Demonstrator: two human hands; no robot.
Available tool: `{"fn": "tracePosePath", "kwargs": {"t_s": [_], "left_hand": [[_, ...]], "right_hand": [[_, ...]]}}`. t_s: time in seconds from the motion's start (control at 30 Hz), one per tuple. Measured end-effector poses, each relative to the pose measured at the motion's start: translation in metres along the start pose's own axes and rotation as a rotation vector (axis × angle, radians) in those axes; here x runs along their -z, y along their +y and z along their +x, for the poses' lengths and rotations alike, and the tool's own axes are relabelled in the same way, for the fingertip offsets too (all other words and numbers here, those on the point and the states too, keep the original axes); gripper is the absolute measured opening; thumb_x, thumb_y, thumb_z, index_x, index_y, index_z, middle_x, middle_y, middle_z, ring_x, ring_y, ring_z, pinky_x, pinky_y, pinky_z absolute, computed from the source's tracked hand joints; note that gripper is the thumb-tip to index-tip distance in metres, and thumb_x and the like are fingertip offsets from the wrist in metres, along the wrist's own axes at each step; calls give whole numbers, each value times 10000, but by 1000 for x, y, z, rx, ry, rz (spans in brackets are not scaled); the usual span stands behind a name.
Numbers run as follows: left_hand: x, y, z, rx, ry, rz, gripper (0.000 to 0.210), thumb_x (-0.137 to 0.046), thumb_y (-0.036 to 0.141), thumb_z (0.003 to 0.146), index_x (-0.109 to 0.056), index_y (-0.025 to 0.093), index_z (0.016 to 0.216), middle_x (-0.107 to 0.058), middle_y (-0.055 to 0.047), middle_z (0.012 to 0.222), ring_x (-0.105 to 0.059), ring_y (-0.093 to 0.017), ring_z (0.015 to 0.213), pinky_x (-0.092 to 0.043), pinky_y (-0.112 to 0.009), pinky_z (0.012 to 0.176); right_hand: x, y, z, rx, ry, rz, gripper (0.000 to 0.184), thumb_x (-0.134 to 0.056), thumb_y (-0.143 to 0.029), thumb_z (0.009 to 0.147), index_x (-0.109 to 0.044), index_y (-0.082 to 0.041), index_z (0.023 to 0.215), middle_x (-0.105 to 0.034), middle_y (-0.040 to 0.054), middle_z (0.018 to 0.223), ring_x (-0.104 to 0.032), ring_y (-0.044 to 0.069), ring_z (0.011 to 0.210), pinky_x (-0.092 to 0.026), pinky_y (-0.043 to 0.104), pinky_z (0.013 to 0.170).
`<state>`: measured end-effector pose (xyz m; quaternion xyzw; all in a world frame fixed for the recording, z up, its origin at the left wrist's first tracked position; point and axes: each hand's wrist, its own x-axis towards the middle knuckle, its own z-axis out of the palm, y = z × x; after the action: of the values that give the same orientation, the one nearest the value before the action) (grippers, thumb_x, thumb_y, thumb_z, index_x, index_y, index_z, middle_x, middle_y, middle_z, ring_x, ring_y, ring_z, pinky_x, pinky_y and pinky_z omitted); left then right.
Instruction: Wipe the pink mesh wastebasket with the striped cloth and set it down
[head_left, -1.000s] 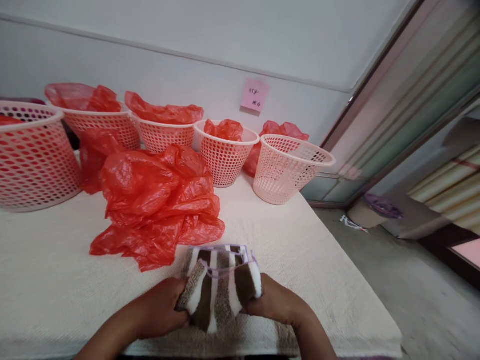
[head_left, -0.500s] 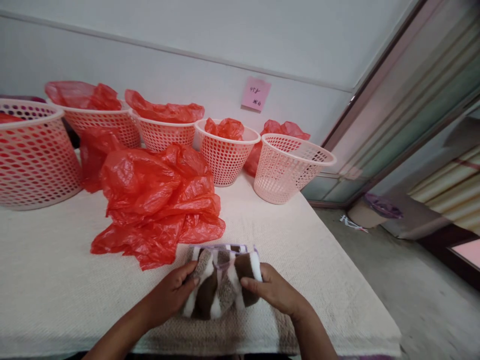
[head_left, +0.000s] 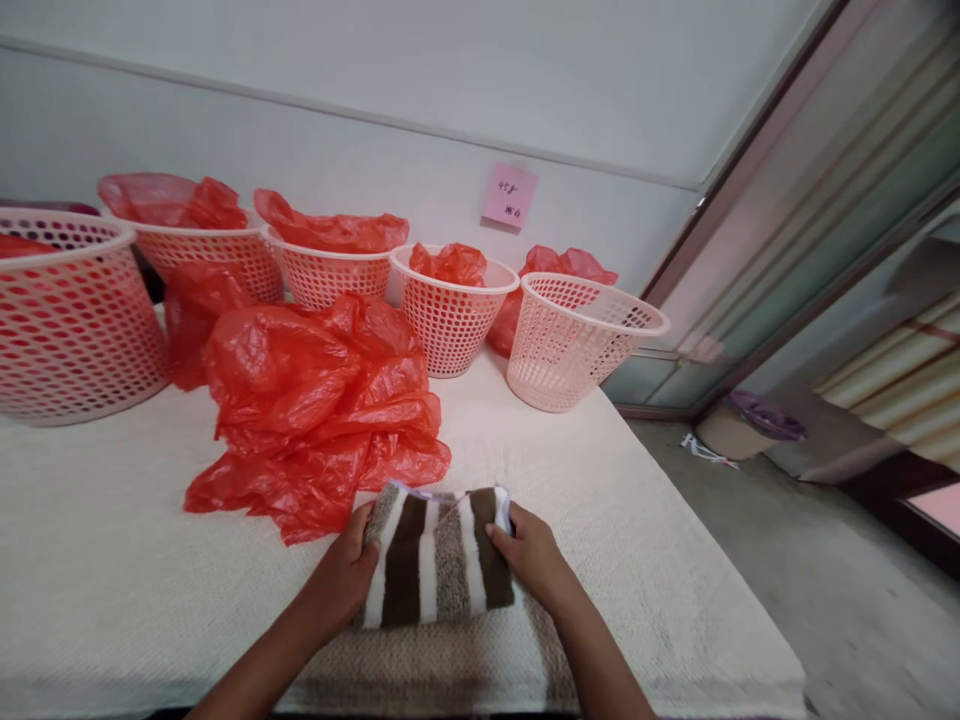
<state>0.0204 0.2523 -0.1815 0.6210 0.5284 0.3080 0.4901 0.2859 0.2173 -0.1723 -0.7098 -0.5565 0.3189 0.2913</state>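
Between my two hands is a folded striped cloth [head_left: 439, 560], fuzzy like a towel, with brown, white and grey bands and a thin lilac edge along its top. My left hand [head_left: 346, 570] grips its left side, thumb in front. On the right side my right hand [head_left: 534, 555] pinches it the same way; the fingers behind the cloth are hidden. The cloth is held fairly flat above the front edge of the table. Just beyond it lies a crumpled heap of red plastic bags [head_left: 322, 400].
Several pink perforated baskets stand along the wall, most with red plastic in them, including a large one [head_left: 71, 320] at left and a tilted-looking one [head_left: 577, 345] at right. A pink note [head_left: 510, 197] is on the wall. A bin [head_left: 746, 425] stands on the floor beyond the table's right edge.
The cloth was bunched and creased in the middle; now it is stretched smooth with straight stripes. Both hands have shifted slightly, still gripping its sides.
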Motion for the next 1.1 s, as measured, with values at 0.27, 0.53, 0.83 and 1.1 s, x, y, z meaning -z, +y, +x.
{"fn": "tracePosePath", "kwargs": {"t_s": [0.27, 0.53, 0.83, 1.1], "left_hand": [[-1, 5, 1, -32, -35, 62, 521, -427, 300, 845, -414, 131, 1338, -544, -158, 1396, -506, -243, 1302, -344, -399, 1124], [-3, 2, -1, -33, -62, 198, 623, -482, 255, 781, -379, 156, 1387, -526, -142, 1424, -511, -248, 1305, -337, -411, 1125], [3, -5, 5, -21, -87, 278, 681, -477, 281, 762, -325, 94, 1399, -499, -209, 1423, -500, -281, 1304, -323, -454, 1122], [4, -2, 3, -76, -102, 268, 553, -447, 338, 839, -393, 147, 1355, -557, -163, 1359, -547, -247, 1243, -381, -385, 1069]], "right_hand": [[1, -23, -5, 116, -101, 278, 305, -577, -314, 816, -623, -172, 1082, -707, 61, 1030, -634, 216, 924, -491, 314, 812], [-17, -35, -6, 83, -1, 191, 468, -518, -101, 728, -612, -196, 1177, -711, 37, 1068, -641, 198, 984, -462, 317, 903], [-6, -20, 3, 0, 195, 3, 324, -546, -256, 826, -590, -129, 1121, -667, 104, 922, -616, 248, 839, -472, 389, 789], [-35, -64, -21, 596, 328, -43, 267, -476, -195, 929, -521, -218, 1191, -588, 73, 1086, -531, 207, 1017, -443, 377, 912]]}}
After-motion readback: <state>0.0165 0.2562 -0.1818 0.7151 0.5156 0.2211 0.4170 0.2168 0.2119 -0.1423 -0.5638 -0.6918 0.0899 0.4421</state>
